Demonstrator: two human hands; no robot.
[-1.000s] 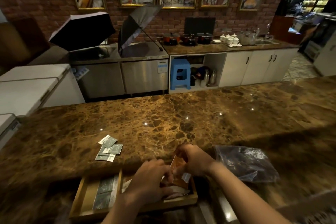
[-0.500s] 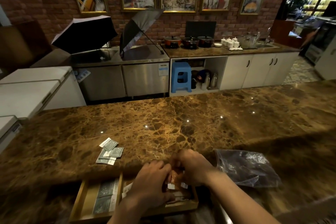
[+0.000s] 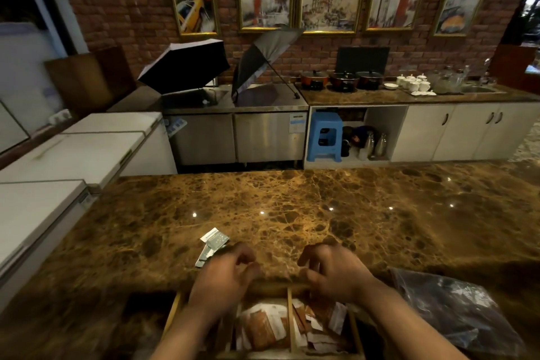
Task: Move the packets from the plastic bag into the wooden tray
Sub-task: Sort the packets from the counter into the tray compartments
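Note:
The wooden tray sits at the near edge of the marble counter, split by dividers. Orange and white packets lie in its middle and right compartments. My left hand hovers over the tray's left part, fingers loosely curled, holding nothing. My right hand hangs above the tray's far right rim, fingers spread and empty. The clear plastic bag lies crumpled on the counter to the right of my right arm. What it holds cannot be made out.
A few grey-green packets lie loose on the brown marble counter just beyond my left hand. White chest freezers stand at the left. Behind the counter are steel units, two open umbrellas and cabinets.
Both hands have let go of the orange packet they held together and have lifted apart above the tray. The camera has shifted, so the tray now appears more central.

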